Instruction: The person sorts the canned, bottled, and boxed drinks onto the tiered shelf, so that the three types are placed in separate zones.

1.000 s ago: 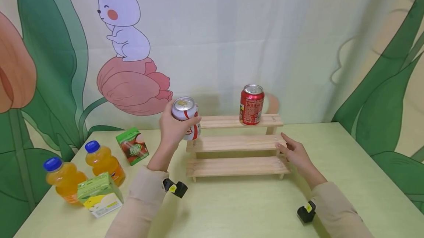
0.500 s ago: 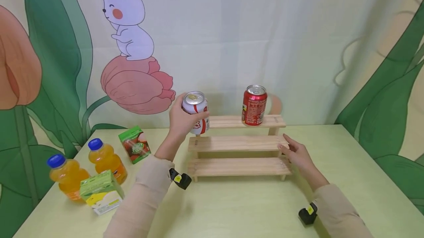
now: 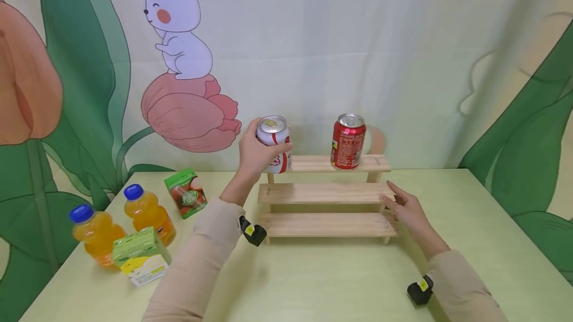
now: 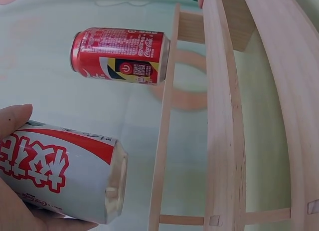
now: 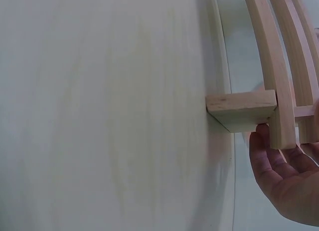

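Note:
My left hand (image 3: 256, 150) grips a white and red soda can (image 3: 278, 160) around its side, thumb across the front. The can is upright at the left end of the top board; the left wrist view shows a gap between the can's base (image 4: 115, 186) and the wood. A red Coca-Cola can (image 3: 348, 145) stands on the right part of that top board. At the right end of the three-tier wooden rack (image 3: 324, 193), my right hand (image 3: 409, 215) pinches the middle board, thumb in front. In the right wrist view its fingers (image 5: 271, 173) curl around the board ends.
Left on the table (image 3: 322, 282) stand two orange drink bottles (image 3: 100, 240) with blue caps. A green and yellow carton (image 3: 142, 257) is in front of them, and a green and brown juice box (image 3: 185, 195) behind. A printed curtain (image 3: 304, 63) hangs at the back.
My left hand has carried the white can up and to the right, toward the top board. The right hand stays on the rack's end. The head view has shifted slightly.

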{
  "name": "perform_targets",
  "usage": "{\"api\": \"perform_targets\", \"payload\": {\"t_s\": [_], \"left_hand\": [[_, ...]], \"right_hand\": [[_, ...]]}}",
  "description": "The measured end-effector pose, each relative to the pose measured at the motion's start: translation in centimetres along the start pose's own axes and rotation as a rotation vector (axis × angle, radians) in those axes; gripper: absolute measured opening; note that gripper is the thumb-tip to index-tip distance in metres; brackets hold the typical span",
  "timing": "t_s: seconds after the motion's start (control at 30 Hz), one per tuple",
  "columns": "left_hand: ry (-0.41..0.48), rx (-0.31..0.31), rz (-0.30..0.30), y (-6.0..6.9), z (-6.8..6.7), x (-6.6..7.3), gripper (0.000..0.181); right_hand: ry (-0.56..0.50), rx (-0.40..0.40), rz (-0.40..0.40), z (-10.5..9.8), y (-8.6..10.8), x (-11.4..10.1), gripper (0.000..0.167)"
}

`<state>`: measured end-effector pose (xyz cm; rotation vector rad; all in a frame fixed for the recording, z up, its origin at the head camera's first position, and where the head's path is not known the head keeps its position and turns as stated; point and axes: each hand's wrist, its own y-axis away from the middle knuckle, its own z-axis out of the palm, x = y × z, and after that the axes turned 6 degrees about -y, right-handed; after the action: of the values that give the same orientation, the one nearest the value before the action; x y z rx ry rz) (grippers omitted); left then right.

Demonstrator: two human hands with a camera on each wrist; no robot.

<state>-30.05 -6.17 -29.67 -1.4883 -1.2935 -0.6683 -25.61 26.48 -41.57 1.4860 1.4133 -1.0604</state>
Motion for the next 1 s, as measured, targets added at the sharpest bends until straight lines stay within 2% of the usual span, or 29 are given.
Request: {"api": "perform_targets", "payload": {"t_s": [0.3, 0.77, 1.0], "left_hand": [[-0.006, -0.011, -0.034, -0.4, 0.5, 0.2, 0.074], [-0.019, -0.025, -0.035, -1.2, 1.7, 0.9, 0.072], [-0.011, -0.033, -0.055, -1.8, 2.5, 0.9, 0.075]], "right_hand": [[-0.004, 0.000, 0.002, 0.0, 0.1, 0.0, 0.063], [-0.006, 0.006, -0.017, -0.2, 0.0, 0.2, 0.063], [-0.013, -0.006, -0.014, -0.2, 0.1, 0.2, 0.064]]}}
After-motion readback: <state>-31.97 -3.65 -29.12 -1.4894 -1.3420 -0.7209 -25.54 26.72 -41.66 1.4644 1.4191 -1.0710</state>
